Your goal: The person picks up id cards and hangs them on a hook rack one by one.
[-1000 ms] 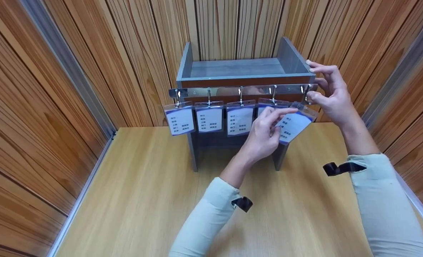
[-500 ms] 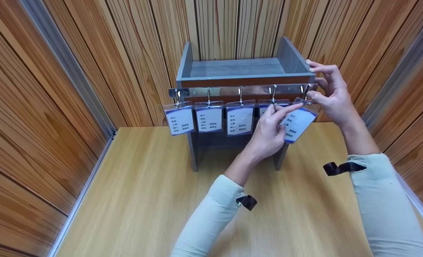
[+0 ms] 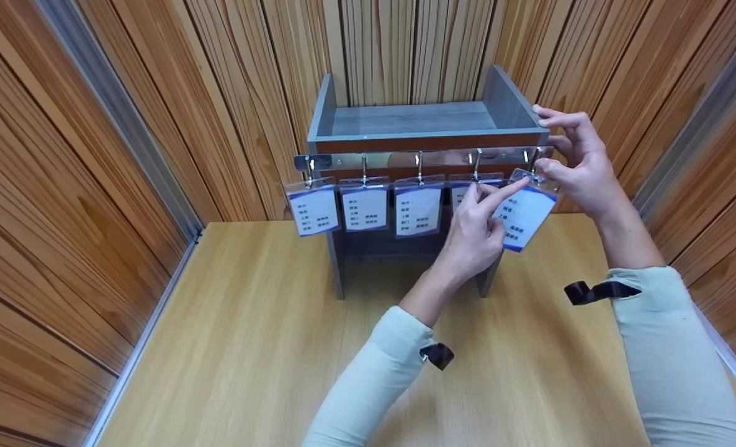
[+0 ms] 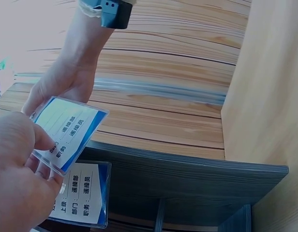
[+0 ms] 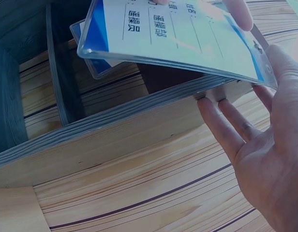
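My left hand (image 3: 473,239) pinches a clear-sleeved name badge (image 3: 523,217), index finger stretched across its top edge. In the left wrist view the thumb lies on the face of the badge (image 4: 67,133), fingers behind it. The badge tilts at the right end of a metal hook rail (image 3: 399,159), its top right at the last hook (image 3: 537,158). My right hand (image 3: 582,164) grips that rail end, thumb in front; in the right wrist view other fingertips (image 5: 203,104) press on the shelf's side panel. Several more badges (image 3: 364,205) hang from the other hooks, one partly hidden by my left hand.
The rail runs across the front of a small grey wooden shelf (image 3: 411,118) standing on a wooden table (image 3: 250,347). Wood-plank walls (image 3: 405,49) rise close behind and on both sides. Dark straps (image 3: 601,293) hang from both sleeves.
My left hand has moved right and slightly up with the badge, bringing the badge's top close to the last hook and my right thumb. The right hand stays in place.
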The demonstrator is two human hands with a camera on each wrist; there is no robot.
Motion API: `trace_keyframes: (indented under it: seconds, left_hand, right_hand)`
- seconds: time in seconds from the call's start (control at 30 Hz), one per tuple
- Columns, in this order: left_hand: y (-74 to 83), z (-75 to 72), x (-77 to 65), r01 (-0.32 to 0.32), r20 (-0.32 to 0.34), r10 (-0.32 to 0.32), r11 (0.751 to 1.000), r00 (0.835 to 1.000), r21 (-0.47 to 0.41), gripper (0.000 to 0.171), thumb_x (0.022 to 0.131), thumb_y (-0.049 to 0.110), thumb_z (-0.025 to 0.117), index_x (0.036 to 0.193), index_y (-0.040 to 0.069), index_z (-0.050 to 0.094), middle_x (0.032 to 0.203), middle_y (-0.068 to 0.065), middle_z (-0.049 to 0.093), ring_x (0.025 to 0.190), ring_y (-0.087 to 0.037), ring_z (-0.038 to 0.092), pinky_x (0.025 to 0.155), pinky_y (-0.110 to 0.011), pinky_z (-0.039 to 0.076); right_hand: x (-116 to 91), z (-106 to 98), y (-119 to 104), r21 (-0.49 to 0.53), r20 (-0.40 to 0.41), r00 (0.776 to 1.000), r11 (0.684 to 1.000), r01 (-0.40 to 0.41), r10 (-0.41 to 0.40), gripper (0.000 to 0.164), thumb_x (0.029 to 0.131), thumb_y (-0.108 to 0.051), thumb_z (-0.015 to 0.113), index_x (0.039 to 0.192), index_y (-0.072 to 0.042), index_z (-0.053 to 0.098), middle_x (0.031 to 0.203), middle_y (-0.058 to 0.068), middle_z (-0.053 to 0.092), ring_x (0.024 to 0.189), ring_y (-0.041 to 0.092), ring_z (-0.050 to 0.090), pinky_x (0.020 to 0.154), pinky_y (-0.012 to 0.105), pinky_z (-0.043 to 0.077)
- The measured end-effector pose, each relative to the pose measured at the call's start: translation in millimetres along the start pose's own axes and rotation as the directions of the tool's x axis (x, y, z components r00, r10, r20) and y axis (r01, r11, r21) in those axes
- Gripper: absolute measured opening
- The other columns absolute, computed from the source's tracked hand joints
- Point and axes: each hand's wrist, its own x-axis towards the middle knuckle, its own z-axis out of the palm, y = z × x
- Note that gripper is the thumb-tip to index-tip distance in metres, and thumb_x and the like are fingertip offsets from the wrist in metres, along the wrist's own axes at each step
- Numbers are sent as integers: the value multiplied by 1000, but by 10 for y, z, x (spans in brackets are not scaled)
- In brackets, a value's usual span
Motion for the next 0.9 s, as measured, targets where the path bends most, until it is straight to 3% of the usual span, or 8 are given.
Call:
trace_keyframes:
  seconds: [0.53, 0.9]
  left_hand:
    - [-1, 99, 2, 9, -60, -7, 999, 998, 39, 65, 106, -7, 67, 162, 24, 63, 127, -13, 58, 114, -15, 56, 97, -8, 45]
    - [25, 99, 18, 27, -74, -24, 998, 997, 48, 65, 104, -7, 69, 160, 26, 65, 121, -12, 59, 105, -11, 52, 90, -8, 41]
  right_hand:
    - [3, -13, -23, 19, 18, 1000, 1000, -1, 1, 48, 101, 16, 62, 147, 4, 53, 171, 6, 53, 135, 19, 69, 101, 23, 63]
    - [13, -6, -58, 13, 49, 998, 999, 47, -48, 45, 104, 15, 60, 147, 2, 55, 170, 5, 54, 135, 19, 69, 108, 24, 59]
